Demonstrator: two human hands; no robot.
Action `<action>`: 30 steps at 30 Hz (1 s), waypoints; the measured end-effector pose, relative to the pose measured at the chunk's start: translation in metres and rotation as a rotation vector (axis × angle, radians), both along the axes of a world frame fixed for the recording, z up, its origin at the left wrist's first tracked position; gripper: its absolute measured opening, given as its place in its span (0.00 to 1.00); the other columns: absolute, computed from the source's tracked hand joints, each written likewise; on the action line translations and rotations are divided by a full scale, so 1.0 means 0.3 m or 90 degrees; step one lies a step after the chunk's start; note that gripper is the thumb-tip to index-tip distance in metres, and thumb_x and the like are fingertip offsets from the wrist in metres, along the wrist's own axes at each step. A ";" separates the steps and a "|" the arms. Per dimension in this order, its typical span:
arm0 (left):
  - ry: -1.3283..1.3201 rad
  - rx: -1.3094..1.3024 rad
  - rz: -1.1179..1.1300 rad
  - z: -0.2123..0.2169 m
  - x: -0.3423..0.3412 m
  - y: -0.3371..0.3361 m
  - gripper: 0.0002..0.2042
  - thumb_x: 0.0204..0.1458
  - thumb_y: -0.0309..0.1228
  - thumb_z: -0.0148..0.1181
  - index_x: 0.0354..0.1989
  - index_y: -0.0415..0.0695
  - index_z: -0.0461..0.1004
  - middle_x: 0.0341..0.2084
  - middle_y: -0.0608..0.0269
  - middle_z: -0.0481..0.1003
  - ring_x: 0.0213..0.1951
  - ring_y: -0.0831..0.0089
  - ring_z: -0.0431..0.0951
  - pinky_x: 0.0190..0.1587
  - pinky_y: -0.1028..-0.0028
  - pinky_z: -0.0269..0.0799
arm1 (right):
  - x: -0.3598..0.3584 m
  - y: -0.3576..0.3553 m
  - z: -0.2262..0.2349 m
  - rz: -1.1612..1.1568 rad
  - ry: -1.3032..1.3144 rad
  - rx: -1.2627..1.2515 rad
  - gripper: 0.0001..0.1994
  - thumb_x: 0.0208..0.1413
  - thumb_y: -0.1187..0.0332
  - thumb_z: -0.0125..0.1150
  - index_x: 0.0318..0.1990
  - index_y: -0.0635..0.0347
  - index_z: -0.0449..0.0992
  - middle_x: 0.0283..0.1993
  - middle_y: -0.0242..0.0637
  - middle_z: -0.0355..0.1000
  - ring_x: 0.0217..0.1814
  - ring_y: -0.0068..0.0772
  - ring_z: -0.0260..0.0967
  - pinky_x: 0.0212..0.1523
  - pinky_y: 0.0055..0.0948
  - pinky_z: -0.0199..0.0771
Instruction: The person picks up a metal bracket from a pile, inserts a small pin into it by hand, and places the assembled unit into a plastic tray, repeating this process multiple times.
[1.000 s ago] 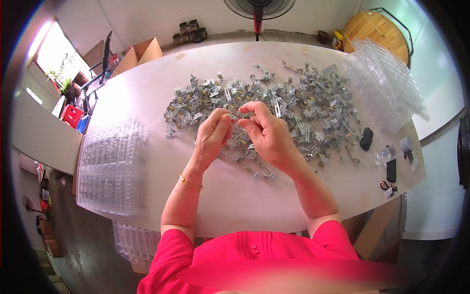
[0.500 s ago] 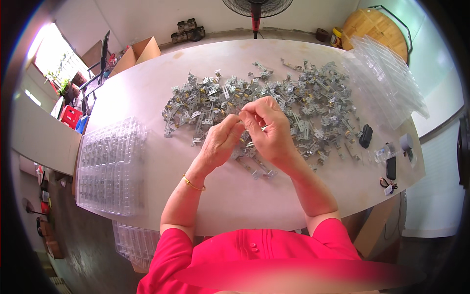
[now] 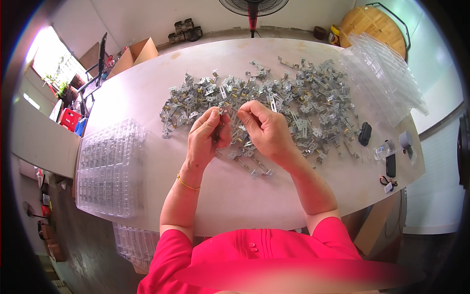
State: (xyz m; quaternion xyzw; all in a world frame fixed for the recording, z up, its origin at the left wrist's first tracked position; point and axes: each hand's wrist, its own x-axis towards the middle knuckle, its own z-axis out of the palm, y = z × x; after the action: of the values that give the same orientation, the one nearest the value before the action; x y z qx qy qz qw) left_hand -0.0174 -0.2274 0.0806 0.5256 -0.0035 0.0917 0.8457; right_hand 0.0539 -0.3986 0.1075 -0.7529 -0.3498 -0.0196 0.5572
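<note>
A wide heap of small metal brackets (image 3: 274, 100) covers the far half of a pale table (image 3: 147, 93). My left hand (image 3: 208, 137) is raised above the heap's near edge, its fingers pinched on a small metal bracket (image 3: 221, 112). My right hand (image 3: 267, 130) sits just to its right, fingers curled; whether it grips a piece cannot be told. A gap of a few centimetres separates the two hands. A few loose brackets (image 3: 252, 164) lie on the table right below them.
Stacked clear plastic trays (image 3: 110, 169) lie at the table's left end, and more clear trays (image 3: 387, 78) at the far right. A black case (image 3: 364, 133), a phone (image 3: 390, 165) and a tape roll (image 3: 406, 139) sit at the right edge. A fan (image 3: 252, 7) stands beyond.
The hands, touching at the fingertips a second ago, have drawn slightly apart. The left hand now holds the bracket up on its own.
</note>
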 end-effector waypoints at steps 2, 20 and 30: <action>-0.008 0.006 0.001 0.000 -0.001 0.000 0.17 0.73 0.41 0.41 0.40 0.41 0.70 0.18 0.65 0.65 0.18 0.75 0.63 0.22 0.76 0.58 | -0.001 -0.001 0.001 0.001 0.004 -0.005 0.05 0.65 0.67 0.62 0.40 0.57 0.75 0.26 0.42 0.75 0.22 0.38 0.72 0.25 0.33 0.68; -0.060 0.416 0.045 -0.026 -0.003 0.000 0.14 0.70 0.39 0.51 0.44 0.40 0.74 0.23 0.72 0.69 0.23 0.85 0.62 0.25 0.82 0.56 | 0.025 -0.041 0.020 0.102 0.141 -0.008 0.07 0.70 0.69 0.52 0.46 0.63 0.72 0.32 0.41 0.75 0.32 0.33 0.75 0.33 0.30 0.73; -0.157 0.627 0.048 0.013 -0.019 -0.037 0.08 0.64 0.30 0.55 0.46 0.39 0.73 0.28 0.53 0.74 0.27 0.54 0.75 0.33 0.64 0.70 | 0.053 -0.065 0.030 0.201 0.278 -0.071 0.06 0.68 0.68 0.57 0.43 0.62 0.74 0.35 0.32 0.72 0.35 0.22 0.68 0.37 0.26 0.72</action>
State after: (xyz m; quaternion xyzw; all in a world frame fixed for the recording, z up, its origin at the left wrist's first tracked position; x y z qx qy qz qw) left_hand -0.0231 -0.2385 0.0844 0.8470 -0.1273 0.1709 0.4870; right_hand 0.0699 -0.4181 0.1165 -0.7050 -0.3345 0.2494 0.5735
